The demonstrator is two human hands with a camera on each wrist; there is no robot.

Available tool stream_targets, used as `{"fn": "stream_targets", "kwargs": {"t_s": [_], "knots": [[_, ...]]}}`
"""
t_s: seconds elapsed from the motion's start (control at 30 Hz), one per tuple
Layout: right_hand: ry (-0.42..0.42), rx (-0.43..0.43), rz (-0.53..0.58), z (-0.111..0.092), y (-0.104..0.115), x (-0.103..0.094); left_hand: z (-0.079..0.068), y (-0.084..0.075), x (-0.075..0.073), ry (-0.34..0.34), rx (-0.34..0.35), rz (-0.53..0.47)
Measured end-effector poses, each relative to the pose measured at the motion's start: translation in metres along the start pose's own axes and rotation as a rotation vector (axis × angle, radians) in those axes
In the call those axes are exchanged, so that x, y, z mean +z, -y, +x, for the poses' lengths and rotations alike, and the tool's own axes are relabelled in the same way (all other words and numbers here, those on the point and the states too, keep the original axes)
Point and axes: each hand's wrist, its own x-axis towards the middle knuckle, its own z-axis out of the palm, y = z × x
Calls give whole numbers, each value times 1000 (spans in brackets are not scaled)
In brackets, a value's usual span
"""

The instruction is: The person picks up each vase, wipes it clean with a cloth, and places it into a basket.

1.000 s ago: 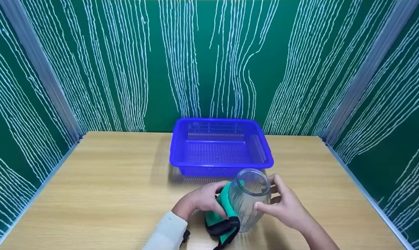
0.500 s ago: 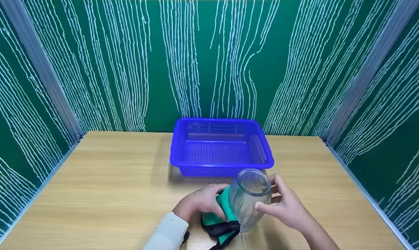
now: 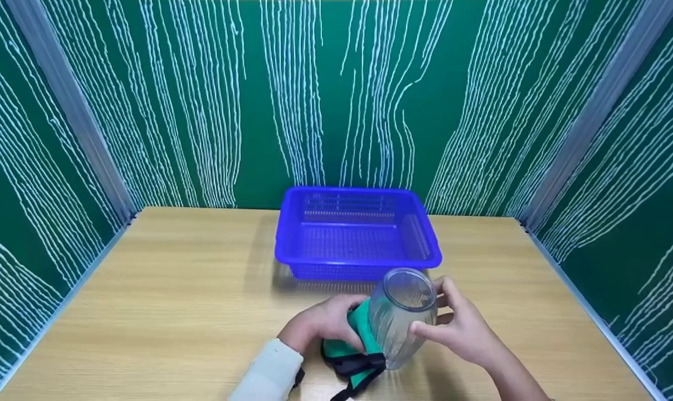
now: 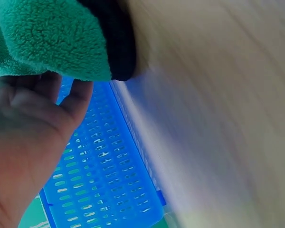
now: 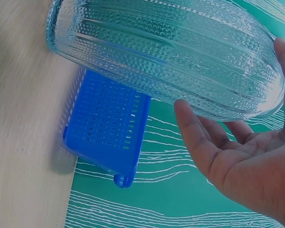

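Observation:
A clear ribbed glass vase (image 3: 395,334) stands near the front of the table, tilted slightly, its round mouth upward. My right hand (image 3: 463,334) holds it from the right, with the thumb in front and the fingers behind. On the vase's left side lies a fluffy green cloth (image 3: 360,323) with black trim. My left hand (image 3: 332,320) grips this cloth against the glass, thumb toward me. In the left wrist view the cloth (image 4: 52,40) hides the fingertips. Dimpled texture shows on the vase (image 5: 171,52) in the right wrist view.
Just behind the vase sits a blue plastic basket (image 3: 347,263) with slotted walls and nothing visible inside. A small black piece (image 3: 298,379) shows beside the left sleeve (image 3: 269,370). Green walls (image 3: 203,111) with white lines enclose the wooden table (image 3: 175,312).
The lower part of the green cloth and its black trim have shifted slightly left under my left hand. Both hands and the vase stay nearly in place; the head view tilts a little.

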Motion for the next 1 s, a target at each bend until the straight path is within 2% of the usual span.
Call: {"fn": "stream_targets", "kwargs": {"t_s": [0.13, 0.3, 0.47, 0.57, 0.87, 1.0], "knots": [[18, -2, -17, 1, 1, -2, -2, 2, -1, 15, -4, -31], [32, -14, -33, 0, 0, -2, -3, 4, -2, 23, 20, -141], [22, -53, -57, 0, -1, -1, -2, 2, -5, 3, 37, -243], [13, -75, -67, 0, -1, -1, -2, -1, -8, -20, 57, -270], [8, -96, -71, -2, 2, -1, -3, -11, -9, -120, 125, -238], [6, -107, -78, -2, 2, -2, -2, -16, -10, -150, 177, -219]]}}
